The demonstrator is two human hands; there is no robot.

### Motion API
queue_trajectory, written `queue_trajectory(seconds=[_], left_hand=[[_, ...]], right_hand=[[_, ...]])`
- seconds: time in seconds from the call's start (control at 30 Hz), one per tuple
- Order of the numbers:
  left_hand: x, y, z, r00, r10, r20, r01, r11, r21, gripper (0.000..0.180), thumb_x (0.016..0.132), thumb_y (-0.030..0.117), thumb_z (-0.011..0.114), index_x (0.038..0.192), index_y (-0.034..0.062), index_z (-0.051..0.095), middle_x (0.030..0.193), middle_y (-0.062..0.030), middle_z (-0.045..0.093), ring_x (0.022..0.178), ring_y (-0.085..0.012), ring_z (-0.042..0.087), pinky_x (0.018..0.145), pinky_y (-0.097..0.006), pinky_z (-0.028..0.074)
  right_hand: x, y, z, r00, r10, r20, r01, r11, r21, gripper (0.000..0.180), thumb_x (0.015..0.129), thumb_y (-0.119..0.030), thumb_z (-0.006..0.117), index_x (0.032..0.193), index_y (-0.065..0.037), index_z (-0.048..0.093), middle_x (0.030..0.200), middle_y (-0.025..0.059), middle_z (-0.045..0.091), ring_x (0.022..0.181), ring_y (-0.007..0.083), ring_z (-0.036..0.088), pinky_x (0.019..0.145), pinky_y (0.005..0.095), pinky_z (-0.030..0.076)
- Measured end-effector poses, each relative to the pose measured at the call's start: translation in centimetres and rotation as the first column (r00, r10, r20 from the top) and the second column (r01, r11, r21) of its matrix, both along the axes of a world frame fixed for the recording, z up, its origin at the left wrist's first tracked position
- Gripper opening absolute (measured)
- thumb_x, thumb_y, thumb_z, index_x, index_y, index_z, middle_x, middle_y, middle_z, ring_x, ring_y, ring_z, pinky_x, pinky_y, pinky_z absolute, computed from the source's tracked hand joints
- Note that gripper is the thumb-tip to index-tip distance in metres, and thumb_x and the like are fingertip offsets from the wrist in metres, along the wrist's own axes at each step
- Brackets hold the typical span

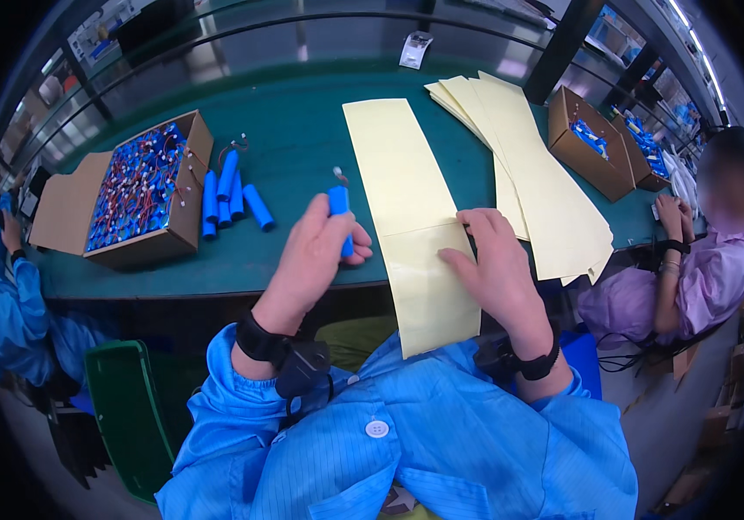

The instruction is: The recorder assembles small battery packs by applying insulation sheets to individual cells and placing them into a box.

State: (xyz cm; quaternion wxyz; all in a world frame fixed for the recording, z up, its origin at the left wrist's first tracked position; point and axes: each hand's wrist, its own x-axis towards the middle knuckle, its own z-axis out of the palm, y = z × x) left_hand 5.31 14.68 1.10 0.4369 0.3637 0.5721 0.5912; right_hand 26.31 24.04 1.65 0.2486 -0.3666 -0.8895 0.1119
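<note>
My left hand (313, 247) is closed around a blue cylindrical battery pack (339, 201), held upright above the table's front edge. A short wire with a white connector rises from its top. My right hand (498, 269) rests on the right side of a long pale yellow sheet (402, 165), thumb and index finger apart. The index fingertip is at the sheet's edge, beside a crosswise seam. The sheet's near end hangs past the table edge against my blue jacket. Several loose blue battery packs (257, 208) lie left of my left hand, some stacked.
An open cardboard box (190, 186) packed with blue batteries stands on the left of the green table (294, 113). Fanned yellow sheets (545, 191) lie at right, near more battery boxes (593, 156). Co-workers sit on both sides. A green bin (125, 416) is below left.
</note>
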Motion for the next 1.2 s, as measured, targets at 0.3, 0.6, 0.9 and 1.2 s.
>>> queue_trajectory(seconds=[0.3,0.6,0.9,1.2], left_hand=[[2.1,4.4,-0.8,0.975,-0.010,-0.223,0.060,0.974,0.219,0.016,0.090,0.019,0.051,0.093,0.0032,0.053,0.082,-0.0038,0.059,0.070,-0.0113,0.052,0.065,-0.025,0.042],[2.6,4.2,-1.4,0.907,0.122,-0.404,-0.058,0.984,0.167,0.024,0.090,0.023,0.054,0.094,-0.0004,0.056,0.075,-0.0088,0.059,0.069,-0.0149,0.055,0.063,-0.029,0.043],[0.6,-0.9,-0.1,0.892,-0.093,-0.442,0.033,0.989,-0.143,0.025,0.088,0.021,0.061,0.077,-0.0014,0.059,0.064,-0.0052,0.059,0.057,-0.0077,0.052,0.052,-0.025,0.042],[4.3,-3.3,-2.9,0.898,-0.409,-0.160,0.422,0.905,0.052,0.027,0.087,0.019,0.061,0.110,0.0039,0.061,0.091,-0.0031,0.061,0.080,-0.0059,0.050,0.074,-0.022,0.043]], right_hand=[[-1.8,3.1,-0.9,0.994,-0.086,-0.073,0.070,0.976,-0.204,0.027,0.075,-0.010,0.065,0.101,-0.002,0.060,0.092,0.0131,0.057,0.077,0.0253,0.060,0.069,0.0349,0.049],[-1.4,0.3,-0.8,0.987,-0.161,0.019,0.161,0.985,-0.059,0.031,0.075,-0.012,0.067,0.102,-0.003,0.057,0.096,0.0122,0.054,0.081,0.0268,0.059,0.071,0.0358,0.048],[-1.4,1.1,0.9,0.999,-0.031,0.036,0.041,0.937,-0.348,0.033,0.073,-0.010,0.068,0.103,-0.002,0.054,0.097,0.0125,0.052,0.084,0.0274,0.057,0.074,0.0344,0.048],[-1.4,2.2,0.8,0.992,0.129,0.006,-0.121,0.947,-0.298,0.033,0.077,-0.002,0.059,0.110,-0.004,0.054,0.107,0.0141,0.052,0.094,0.0294,0.056,0.079,0.0338,0.047]])
